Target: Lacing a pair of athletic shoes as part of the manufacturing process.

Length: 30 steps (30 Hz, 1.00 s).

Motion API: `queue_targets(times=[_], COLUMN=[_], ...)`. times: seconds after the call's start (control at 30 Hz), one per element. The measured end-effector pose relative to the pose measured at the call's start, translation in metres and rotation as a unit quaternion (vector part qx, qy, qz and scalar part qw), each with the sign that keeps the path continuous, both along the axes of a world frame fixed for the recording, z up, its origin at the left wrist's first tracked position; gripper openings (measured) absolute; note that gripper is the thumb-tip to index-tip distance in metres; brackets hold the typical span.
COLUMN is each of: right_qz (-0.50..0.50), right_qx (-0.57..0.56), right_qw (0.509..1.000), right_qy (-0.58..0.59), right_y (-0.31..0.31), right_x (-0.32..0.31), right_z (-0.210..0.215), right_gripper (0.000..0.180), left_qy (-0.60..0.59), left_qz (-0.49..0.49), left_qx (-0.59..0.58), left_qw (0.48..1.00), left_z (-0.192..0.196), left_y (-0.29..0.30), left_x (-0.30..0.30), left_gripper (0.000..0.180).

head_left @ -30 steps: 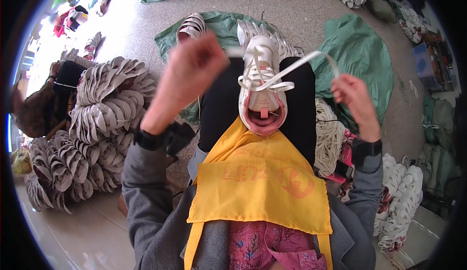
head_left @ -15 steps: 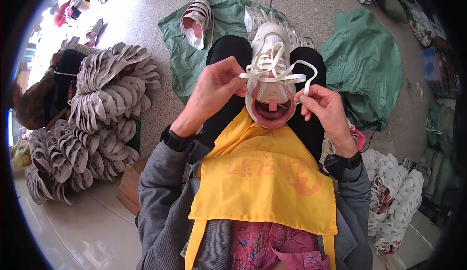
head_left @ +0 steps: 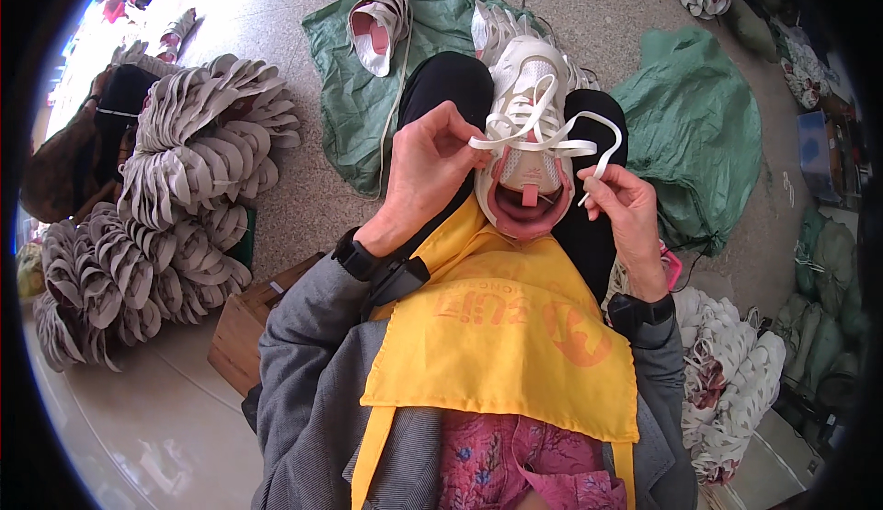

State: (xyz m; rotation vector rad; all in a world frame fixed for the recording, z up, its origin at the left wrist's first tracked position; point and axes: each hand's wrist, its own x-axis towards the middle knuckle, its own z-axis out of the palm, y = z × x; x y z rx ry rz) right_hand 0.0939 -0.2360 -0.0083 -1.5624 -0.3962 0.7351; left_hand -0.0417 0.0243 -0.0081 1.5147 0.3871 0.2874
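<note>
Between my knees rests a white sneaker [head_left: 532, 168] with a pink lining and a pink tab at the heel opening, which faces me. White shoelace [head_left: 581, 146] lies in loose loops over its tongue. At the shoe's left side, my left hand [head_left: 430, 162] pinches the lace between thumb and forefinger. My right hand [head_left: 625, 217], to the right of the opening, holds the other end of the lace in its fingertips. The lace arches from the shoe down to that hand. Part of the sole is hidden.
Green sacking [head_left: 345, 78] lies ahead with a pink-lined shoe upper [head_left: 379, 27] on it. A green sack [head_left: 685, 133] is at right. Stacked grey shoe parts [head_left: 198, 133] and a wooden box [head_left: 248, 331] stand left; bundled white uppers [head_left: 731, 372] lie right. Another person [head_left: 69, 165] sits far left.
My view has shifted slightly, so the shoe appears a little further right and higher. Both hands keep their pinch on the lace; my right hand sits slightly lower beside the shoe.
</note>
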Motion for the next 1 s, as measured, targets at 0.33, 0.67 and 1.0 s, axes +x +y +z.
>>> queue_targets(times=[0.33,0.67,1.0], right_qz=[-0.026,-0.068,-0.067], right_qx=[0.015,0.097,0.099], right_qw=[0.999,0.992,0.993], right_qy=[0.017,0.030,-0.023], right_y=[0.001,0.013,0.024], right_x=[0.000,0.000,-0.004], right_z=[-0.005,-0.007,-0.011], right_gripper=[0.018,0.018,0.010], left_qy=[-0.032,-0.031,-0.047], left_qz=[0.032,0.002,-0.001], left_qx=[0.172,0.165,0.075], left_qw=[0.984,0.986,0.996], left_z=[0.002,0.008,-0.002], left_y=[-0.018,-0.016,-0.014], left_x=[-0.001,-0.004,-0.008], left_gripper=[0.010,0.007,0.007])
